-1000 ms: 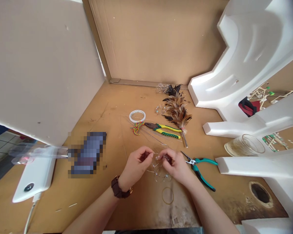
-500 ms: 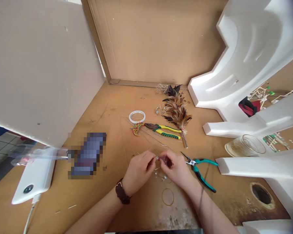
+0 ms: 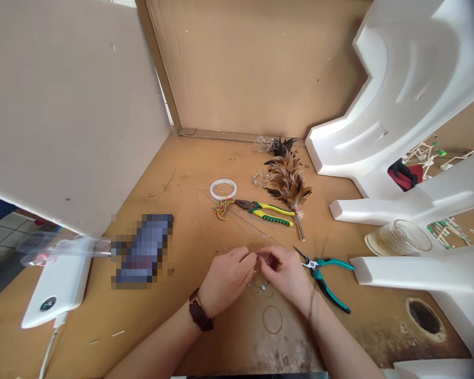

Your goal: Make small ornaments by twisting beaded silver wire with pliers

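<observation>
Beaded wire [image 3: 263, 287] trails below the pinched thumb and fingertips of the right hand [image 3: 281, 266]; beside it the left hand [image 3: 231, 273] has fingers together, their hold hidden. Teal-handled pliers [image 3: 317, 273] lie open at right.

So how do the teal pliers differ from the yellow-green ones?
The teal pliers lie with handles spread wide; the yellow-green pliers have theirs closer together. The teal pliers' pivot is silver; the yellow-green pliers' head is dark brown. Both lie on the table.
</observation>
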Demonstrator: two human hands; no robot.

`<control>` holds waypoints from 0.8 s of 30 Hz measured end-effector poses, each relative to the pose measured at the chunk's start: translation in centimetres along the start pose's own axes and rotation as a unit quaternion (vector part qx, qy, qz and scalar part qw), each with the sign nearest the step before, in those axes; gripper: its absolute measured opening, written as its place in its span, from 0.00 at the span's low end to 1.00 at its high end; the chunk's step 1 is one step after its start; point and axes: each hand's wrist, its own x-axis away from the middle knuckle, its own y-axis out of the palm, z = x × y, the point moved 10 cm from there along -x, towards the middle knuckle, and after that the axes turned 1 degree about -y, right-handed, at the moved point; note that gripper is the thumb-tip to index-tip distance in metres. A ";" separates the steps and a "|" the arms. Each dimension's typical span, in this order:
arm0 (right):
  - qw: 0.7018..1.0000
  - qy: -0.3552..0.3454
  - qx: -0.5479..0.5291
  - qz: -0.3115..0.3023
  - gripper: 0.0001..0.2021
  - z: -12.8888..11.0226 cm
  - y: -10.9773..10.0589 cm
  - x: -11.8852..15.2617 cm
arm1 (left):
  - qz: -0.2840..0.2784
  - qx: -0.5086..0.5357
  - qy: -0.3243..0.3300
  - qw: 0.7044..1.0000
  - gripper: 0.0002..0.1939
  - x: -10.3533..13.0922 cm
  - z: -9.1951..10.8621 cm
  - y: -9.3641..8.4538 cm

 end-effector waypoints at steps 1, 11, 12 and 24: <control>1.000 0.003 -0.004 0.001 0.07 0.1 0.0 0.0 | 0.003 0.002 -0.002 1.000 0.08 0.0 -0.1 0.0; 0.994 0.054 -0.088 -0.038 0.09 1.2 0.7 -0.1 | 0.017 -0.014 0.025 0.999 0.09 0.0 0.2 -0.1; 0.992 0.067 -0.100 -0.042 0.10 1.5 0.9 -0.1 | 0.018 -0.015 0.028 0.999 0.09 0.0 0.2 -0.2; 0.957 0.169 -0.229 -0.061 0.12 3.6 2.2 0.1 | 0.095 0.015 0.008 0.995 0.08 0.4 0.2 -1.0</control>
